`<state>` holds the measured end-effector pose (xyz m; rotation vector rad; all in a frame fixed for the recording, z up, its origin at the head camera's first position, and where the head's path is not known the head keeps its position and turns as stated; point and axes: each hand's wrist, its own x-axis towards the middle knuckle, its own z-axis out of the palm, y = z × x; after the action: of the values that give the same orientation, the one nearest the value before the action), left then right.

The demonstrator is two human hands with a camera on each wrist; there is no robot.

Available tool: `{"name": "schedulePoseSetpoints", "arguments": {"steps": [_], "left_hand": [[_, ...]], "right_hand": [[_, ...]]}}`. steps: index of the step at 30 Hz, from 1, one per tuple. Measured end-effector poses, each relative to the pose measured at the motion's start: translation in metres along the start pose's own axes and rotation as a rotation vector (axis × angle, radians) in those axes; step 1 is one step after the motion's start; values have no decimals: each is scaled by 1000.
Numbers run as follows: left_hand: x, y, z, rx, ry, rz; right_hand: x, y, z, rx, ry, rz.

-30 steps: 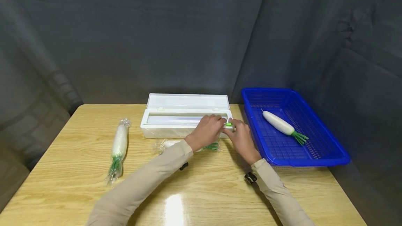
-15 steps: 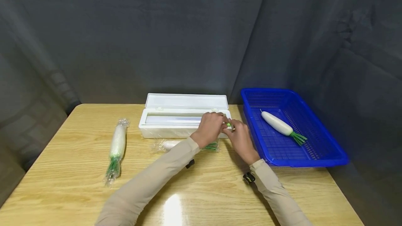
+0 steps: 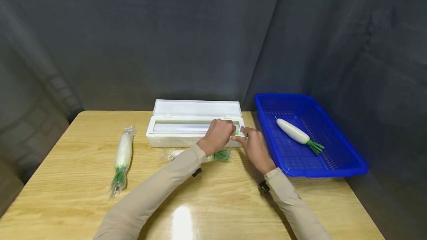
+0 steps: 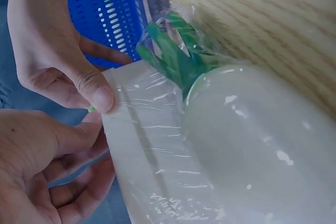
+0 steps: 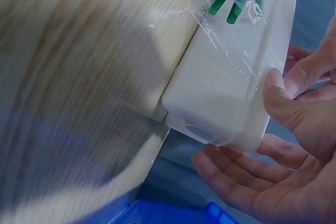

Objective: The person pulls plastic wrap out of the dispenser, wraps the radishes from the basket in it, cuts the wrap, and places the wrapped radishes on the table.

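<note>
A long white cling film dispenser (image 3: 180, 142) stands at the back of the table, its lid (image 3: 197, 108) tipped back. My left hand (image 3: 216, 137) pinches the small green slide cutter (image 3: 237, 132) near the right end of its front edge. My right hand (image 3: 256, 150) grips that right end, thumb on the film-covered front and fingers round the end wall. Clear film runs down the front to a white radish (image 4: 257, 140) with green leaf stalks (image 4: 170, 56), lying wrapped against the dispenser. In the head view my left forearm partly covers this radish.
Another film-wrapped radish (image 3: 124, 152) lies on the left of the wooden table (image 3: 73, 166). To the right stands a blue plastic basket (image 3: 283, 164) with one unwrapped radish (image 3: 293, 131) in it. A dark curtain (image 3: 186, 40) hangs behind.
My left hand has moved a little left along the dispenser's front edge with the green slide cutter. The right hand stays at the right end. The head view has shifted slightly.
</note>
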<state>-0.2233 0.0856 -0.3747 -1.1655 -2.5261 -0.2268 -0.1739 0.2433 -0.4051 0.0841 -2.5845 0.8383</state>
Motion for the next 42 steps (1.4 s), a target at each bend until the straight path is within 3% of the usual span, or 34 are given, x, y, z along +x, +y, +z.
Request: {"name": "schedulePoseSetpoints", "arguments": {"steps": [6, 15, 21, 24, 29, 34, 42], "left_hand": [[-4, -3, 1, -17, -24, -8], [-6, -7, 3, -53, 56, 10], [-9, -11, 5, -42, 40, 11], [-17, -19, 2, -61, 47, 1], [-40, -39, -8, -59, 122, -66], [-51, -50, -14, -101, 152, -43], [-72, -66, -23, -102, 138, -87]], "right_hand": [[-4, 0, 3, -19, 22, -17], [-1, 0, -3, -58, 20, -43], [-2, 0, 0, -48, 18, -44], [-4, 1, 1, -44, 9, -49], [-6, 7, -7, -39, 30, -66], [-5, 15, -14, -7, 80, -41], [-4, 6, 1, 145, -6, 45]]}}
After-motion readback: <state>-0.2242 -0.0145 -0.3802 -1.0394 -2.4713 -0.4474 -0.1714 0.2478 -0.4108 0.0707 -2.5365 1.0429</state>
